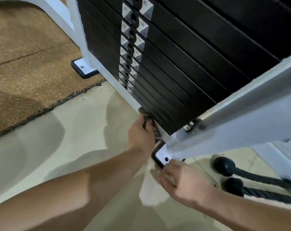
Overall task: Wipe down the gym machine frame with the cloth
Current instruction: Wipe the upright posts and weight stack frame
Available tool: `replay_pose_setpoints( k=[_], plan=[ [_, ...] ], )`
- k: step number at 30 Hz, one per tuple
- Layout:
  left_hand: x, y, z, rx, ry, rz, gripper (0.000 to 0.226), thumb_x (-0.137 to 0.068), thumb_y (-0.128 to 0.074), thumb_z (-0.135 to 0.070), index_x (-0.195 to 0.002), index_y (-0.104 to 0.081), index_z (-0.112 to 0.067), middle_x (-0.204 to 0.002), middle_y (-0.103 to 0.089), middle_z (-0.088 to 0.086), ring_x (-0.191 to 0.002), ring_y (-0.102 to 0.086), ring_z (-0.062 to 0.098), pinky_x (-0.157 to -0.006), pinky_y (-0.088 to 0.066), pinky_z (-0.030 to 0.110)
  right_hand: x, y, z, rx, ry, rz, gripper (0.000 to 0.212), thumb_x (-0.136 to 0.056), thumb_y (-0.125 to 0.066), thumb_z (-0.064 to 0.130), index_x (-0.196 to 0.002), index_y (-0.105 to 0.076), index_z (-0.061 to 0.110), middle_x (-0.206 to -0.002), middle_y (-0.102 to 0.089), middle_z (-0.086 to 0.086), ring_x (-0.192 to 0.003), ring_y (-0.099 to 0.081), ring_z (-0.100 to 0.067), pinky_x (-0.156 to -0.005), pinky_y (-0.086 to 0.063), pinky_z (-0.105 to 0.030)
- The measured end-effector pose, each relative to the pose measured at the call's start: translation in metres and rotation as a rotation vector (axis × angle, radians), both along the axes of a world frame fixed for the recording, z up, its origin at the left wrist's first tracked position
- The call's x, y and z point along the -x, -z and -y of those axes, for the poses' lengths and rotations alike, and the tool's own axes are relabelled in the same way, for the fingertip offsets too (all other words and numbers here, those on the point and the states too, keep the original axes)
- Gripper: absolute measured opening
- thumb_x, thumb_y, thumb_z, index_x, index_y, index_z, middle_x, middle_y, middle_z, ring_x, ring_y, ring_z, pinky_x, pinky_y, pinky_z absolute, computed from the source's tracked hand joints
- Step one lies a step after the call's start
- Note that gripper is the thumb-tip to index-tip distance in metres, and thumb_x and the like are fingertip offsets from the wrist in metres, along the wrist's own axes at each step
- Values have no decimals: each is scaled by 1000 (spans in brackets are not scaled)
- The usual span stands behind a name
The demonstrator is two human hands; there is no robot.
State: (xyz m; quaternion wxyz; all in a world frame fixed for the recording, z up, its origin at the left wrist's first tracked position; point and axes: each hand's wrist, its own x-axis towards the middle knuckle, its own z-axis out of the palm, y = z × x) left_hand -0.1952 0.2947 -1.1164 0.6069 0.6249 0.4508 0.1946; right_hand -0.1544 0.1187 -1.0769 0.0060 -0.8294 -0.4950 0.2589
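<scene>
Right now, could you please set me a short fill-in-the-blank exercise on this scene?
1. The hand gripping the cloth is the person's ___ one.
2. The frame is painted ___.
3. The plates stacked in it are ___.
Missing words: left; white; black.

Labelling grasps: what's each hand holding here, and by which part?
Left hand grips the bunched cloth around its middle, pressing it on the white frame's bottom rail. Right hand holds nothing; it is beside the foot plate.
</scene>
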Motion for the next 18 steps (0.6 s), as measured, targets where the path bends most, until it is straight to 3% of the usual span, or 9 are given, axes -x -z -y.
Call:
replay_pose_setpoints(
  k=[2, 4, 7, 11, 14, 18],
  plan=[
    [8, 7, 32, -4, 162, -35, 19, -102, -53, -13, -87, -64, -15, -69, -69, -7, -62, -65, -1, -62, -48, 13, -12, 4, 14, 52, 123, -34, 47, -98, -37, 63, -99, -66, 27, -99, -59, 10, -97, -57, -12, -84, -49, -33],
    [13, 10, 41, -14, 235, -47, 25, -99, -55, -12, -77, -66, -14, -65, -71, -5, -62, -67, 6, -65, -53, 25, -25, 13, 24, 49, 228, -68, 36, -100, -47, 55, -91, -63, 25, -99, -60, 6, -97, -57, -15, -85, -47, -32],
    [7, 5, 20, 4, 125, -42, 32, -100, -57, -13, -69, -65, -19, -57, -66, -12, -56, -61, 4, -58, -47, 17, -38, 21, 31, 62, 276, -25, 29, -102, -52, 49, -90, -64, 25, -104, -60, 5, -98, -59, -15, -79, -43, -28],
    [-6, 2, 27, -17, -56, -91, 29, -102, -51, -21, -74, -59, -19, -70, -68, 0, -73, -67, 25, -65, -52, 32, -40, 26, 40, -7, 329, -42, 31, -98, -58, 53, -87, -56, 24, -95, -55, 10, -90, -57, -15, -79, -46, -32],
    [7, 4, 60, -104, 193, -138, 22, -100, -53, -13, -81, -65, -15, -69, -62, -7, -67, -61, 18, -58, -41, 16, -42, 25, 41, 6, 290, -141, 27, -98, -60, 51, -80, -48, 34, -95, -52, 14, -93, -50, -9, -79, -38, -24],
    [34, -9, 36, -248, 394, -187, 34, -101, -53, -14, -68, -57, -23, -65, -64, -7, -62, -59, 11, -63, -49, 30, -54, 24, 27, 168, 246, -69, 38, -101, -54, 50, -75, -50, 23, -84, -48, 11, -95, -49, -15, -75, -34, -27]
  ],
)
